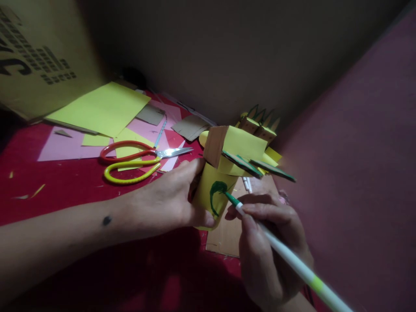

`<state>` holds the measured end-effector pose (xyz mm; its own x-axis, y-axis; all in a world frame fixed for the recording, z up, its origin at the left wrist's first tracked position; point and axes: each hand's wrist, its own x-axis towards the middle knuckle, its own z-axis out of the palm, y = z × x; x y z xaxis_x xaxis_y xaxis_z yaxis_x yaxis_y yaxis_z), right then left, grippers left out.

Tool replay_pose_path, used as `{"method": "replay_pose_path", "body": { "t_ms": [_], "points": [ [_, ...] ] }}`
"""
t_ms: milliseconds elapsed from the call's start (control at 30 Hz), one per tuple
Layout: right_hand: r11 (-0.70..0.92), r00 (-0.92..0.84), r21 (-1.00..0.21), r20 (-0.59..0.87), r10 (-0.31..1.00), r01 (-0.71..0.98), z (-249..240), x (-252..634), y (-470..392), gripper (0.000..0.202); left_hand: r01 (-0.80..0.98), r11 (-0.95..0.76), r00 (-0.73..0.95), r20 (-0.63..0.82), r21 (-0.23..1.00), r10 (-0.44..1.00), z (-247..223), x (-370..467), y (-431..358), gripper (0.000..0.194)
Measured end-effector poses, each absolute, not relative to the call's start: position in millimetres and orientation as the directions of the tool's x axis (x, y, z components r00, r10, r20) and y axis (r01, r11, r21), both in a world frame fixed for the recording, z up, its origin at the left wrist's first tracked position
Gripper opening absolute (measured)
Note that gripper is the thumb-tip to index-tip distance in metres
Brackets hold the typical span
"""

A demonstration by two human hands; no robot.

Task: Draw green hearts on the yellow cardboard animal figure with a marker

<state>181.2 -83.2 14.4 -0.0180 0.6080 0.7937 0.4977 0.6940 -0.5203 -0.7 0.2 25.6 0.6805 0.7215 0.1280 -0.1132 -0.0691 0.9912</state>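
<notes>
A yellow paper-covered model (203, 197) with a brown cardboard side and green-edged flat pieces sticking out to the right is held in my left hand (172, 197), its fingers wrapped round the lower, rounded part. Dark green curved strokes mark that yellow surface. My right hand (273, 242) is closed on a white paintbrush (286, 251) with a lime band. The brush's green tip touches the model beside the painted curve.
Scissors (130, 161) with red and yellow handles lie left of the model on the red cloth (74, 177). Behind them are yellow sheets (107, 108), pink paper and cardboard scraps. A cardboard box (48, 39) stands back left. Small cardboard pieces (260, 125) stand behind the model.
</notes>
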Motion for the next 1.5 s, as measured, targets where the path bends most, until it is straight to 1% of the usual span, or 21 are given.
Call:
{"method": "replay_pose_path", "body": {
  "t_ms": [200,333,567,767,900,1000,1100,1167,1267,1300,1367,1433,1500],
  "points": [
    [0.683,-0.022,-0.546,0.773,0.634,0.485,14.0,179.6,-85.8,0.023,-0.146,-0.041,0.673,0.129,0.989,0.728,24.4,2.1,-1.5,0.05],
    [0.699,0.003,-0.546,0.789,0.614,0.462,12.4,180.9,-84.4,0.025,-0.131,-0.049,0.676,0.126,0.99,0.726,26.0,2.1,-1.7,0.047],
    [0.636,0.031,-0.551,0.769,0.639,0.541,10.3,181.0,-85.8,0.02,-0.11,-0.098,0.665,0.147,0.989,0.732,23.7,0.4,0.8,0.053],
    [0.619,0.059,-0.552,0.771,0.635,0.559,9.8,183.4,-86.1,0.02,-0.095,-0.095,0.668,0.134,0.991,0.732,23.6,-0.1,1.0,0.048],
    [0.603,0.067,-0.556,0.765,0.641,0.572,9.2,179.6,-87.3,0.018,-0.15,-0.057,0.69,0.145,0.987,0.709,22.6,-0.7,0.7,0.057],
    [0.599,0.072,-0.556,0.765,0.64,0.576,9.7,178.4,-88.1,0.018,-0.157,-0.032,0.681,0.132,0.987,0.72,21.8,-0.3,0.1,0.054],
    [0.604,0.073,-0.553,0.769,0.635,0.573,10.2,178.8,-87.9,0.02,-0.162,-0.055,0.674,0.151,0.985,0.723,21.0,1.1,0.7,0.05],
    [0.607,0.072,-0.552,0.77,0.633,0.571,10.0,178.6,-87.6,0.021,-0.166,-0.055,0.677,0.154,0.985,0.719,20.5,2.6,1.2,0.053],
    [0.612,0.066,-0.549,0.773,0.632,0.569,9.4,178.7,-86.8,0.02,-0.233,0.006,0.686,0.16,0.972,0.71,20.0,4.4,1.4,0.058],
    [0.614,0.066,-0.548,0.774,0.63,0.569,9.4,179.2,-86.4,0.02,-0.255,0.021,0.682,0.165,0.967,0.713,20.2,4.4,1.4,0.057],
    [0.619,0.066,-0.543,0.779,0.623,0.567,9.6,180.8,-85.7,0.02,-0.241,0.016,0.699,0.162,0.97,0.697,21.3,3.5,0.9,0.057],
    [0.621,0.063,-0.54,0.781,0.621,0.568,10.0,182.0,-85.3,0.02,-0.184,-0.025,0.708,0.151,0.983,0.69,23.0,1.8,0.1,0.057],
    [0.623,0.059,-0.536,0.783,0.62,0.57,10.2,181.7,-85.5,0.02,-0.198,-0.023,0.701,0.158,0.98,0.696,24.9,0.8,-0.9,0.058]
  ]
}}
